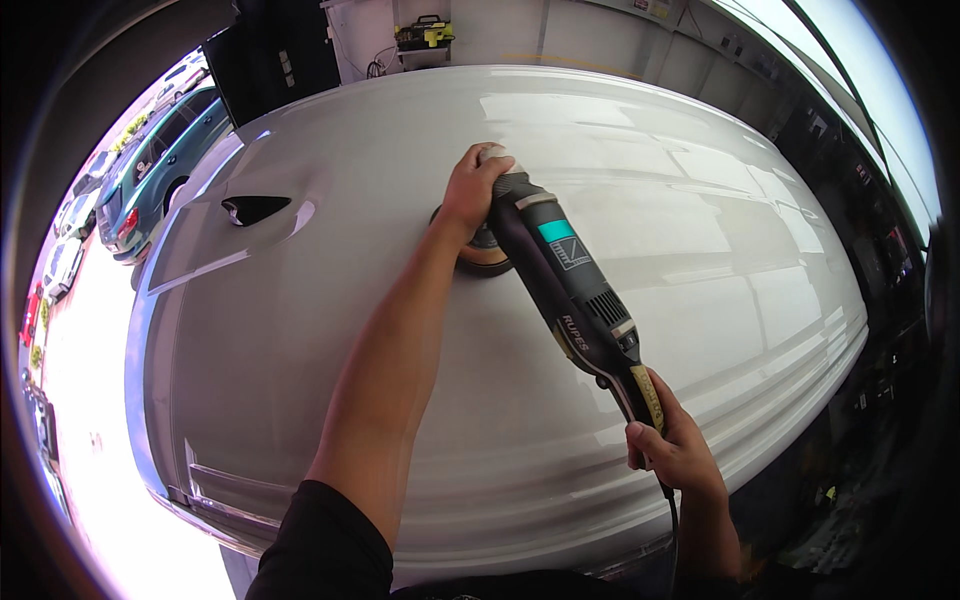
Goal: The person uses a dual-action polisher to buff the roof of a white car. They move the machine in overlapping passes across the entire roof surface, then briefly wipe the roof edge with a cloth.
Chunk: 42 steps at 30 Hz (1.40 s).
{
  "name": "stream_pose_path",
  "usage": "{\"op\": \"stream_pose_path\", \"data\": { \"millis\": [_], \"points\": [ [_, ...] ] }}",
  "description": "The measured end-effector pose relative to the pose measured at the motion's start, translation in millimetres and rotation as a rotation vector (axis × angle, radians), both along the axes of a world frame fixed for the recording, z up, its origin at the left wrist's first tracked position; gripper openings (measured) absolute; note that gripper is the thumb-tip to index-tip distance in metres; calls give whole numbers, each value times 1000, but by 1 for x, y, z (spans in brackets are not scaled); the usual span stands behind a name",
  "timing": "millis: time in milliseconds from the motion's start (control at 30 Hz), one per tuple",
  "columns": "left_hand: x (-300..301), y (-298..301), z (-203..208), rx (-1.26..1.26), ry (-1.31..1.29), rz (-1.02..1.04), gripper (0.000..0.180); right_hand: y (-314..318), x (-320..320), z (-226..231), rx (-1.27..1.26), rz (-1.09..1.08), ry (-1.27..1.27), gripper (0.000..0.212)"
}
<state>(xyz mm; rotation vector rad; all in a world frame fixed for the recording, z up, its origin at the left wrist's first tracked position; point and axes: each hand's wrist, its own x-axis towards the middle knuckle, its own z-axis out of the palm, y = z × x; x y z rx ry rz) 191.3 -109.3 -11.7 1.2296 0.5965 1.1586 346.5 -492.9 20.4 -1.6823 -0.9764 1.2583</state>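
- Your left hand [472, 190] lies palm-down over the front head of the polisher [560, 270], fingers curled over its top and pressing it onto the car roof [700, 230].
- Your right hand [670, 445] is wrapped around the rear handle of the polisher, fingers closed tight on the grip; the thumb side faces up.
- The polisher is a long dark machine with a teal band on its body. It runs on a slant from about 11 o'clock at its head to 5 o'clock at its handle, across the middle of the view.
- Under the head sits a round pad [484, 258], orange-brown at its edge, flat against the white paint just to the 5 o'clock side of your left hand.
- A black cord [672, 515] leaves the handle's end below your right hand and drops toward 6 o'clock.
- The roof is glossy white and fills most of the view, with light streaks reflected toward 2 o'clock.
- A dark fin antenna [255, 208] stands on the roof at about 9 o'clock from your left hand, well apart from it.
- Beyond the roof at 10 o'clock, a green car [165, 160] stands outside in bright daylight.
- At 12 o'clock, against the far wall, a yellow and black box [424, 35] rests on a shelf.
- Your sleeves are black; the left one [320, 545] shows at 6 o'clock.
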Motion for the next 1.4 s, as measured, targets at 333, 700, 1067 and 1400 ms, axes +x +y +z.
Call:
{"op": "stream_pose_path", "data": {
  "millis": [333,700,1067,1400],
  "points": [
    [44,-14,4,92,237,86,46,-20,9,-14,119,-115,4,72],
    [-307,-21,-26,-3,-54,428,32,67,-144,-4,52,653,-164,77],
    [-232,-92,-9,48,14,412,32,-9,-110,4,-50,463,-59,75],
    [14,-105,-4,76,194,68,48,-112,-27,-5,127,-204,77,70]
  ]
}}
